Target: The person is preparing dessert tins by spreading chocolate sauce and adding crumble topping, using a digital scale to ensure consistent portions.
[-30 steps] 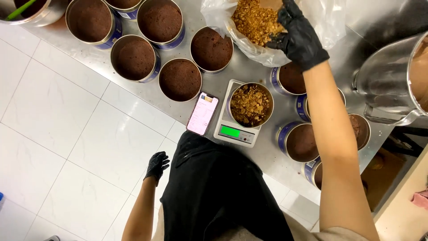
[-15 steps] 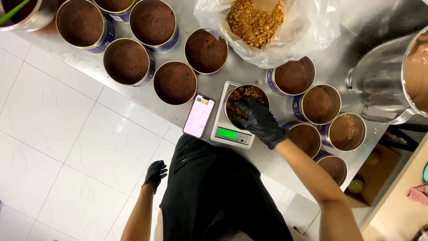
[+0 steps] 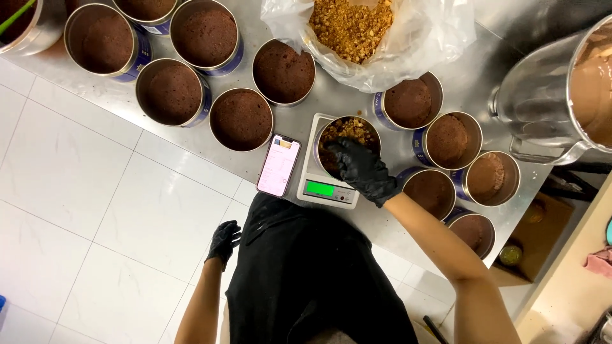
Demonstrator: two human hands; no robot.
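My right hand (image 3: 362, 169), in a black glove, reaches into a round tin (image 3: 347, 135) of dark cake topped with golden crumbs; the tin stands on a small white kitchen scale (image 3: 324, 188) with a green display. Whether the fingers hold crumbs cannot be told. My left hand (image 3: 224, 242), also in a black glove, hangs at my side over the floor, loosely curled and holding nothing. A clear plastic bag (image 3: 408, 44) of golden crumbs lies open at the back of the steel counter (image 3: 331, 99).
Several round tins of dark cake (image 3: 241, 119) stand left and right (image 3: 446, 140) of the scale. A phone with a pink screen (image 3: 278, 165) lies beside the scale. A large steel jug of brown batter (image 3: 574, 95) stands at the right. White floor tiles (image 3: 95, 223) lie to the left.
My right hand came down from the crumb bag to the tin on the scale and now rests inside it. The left hand stayed at my side.
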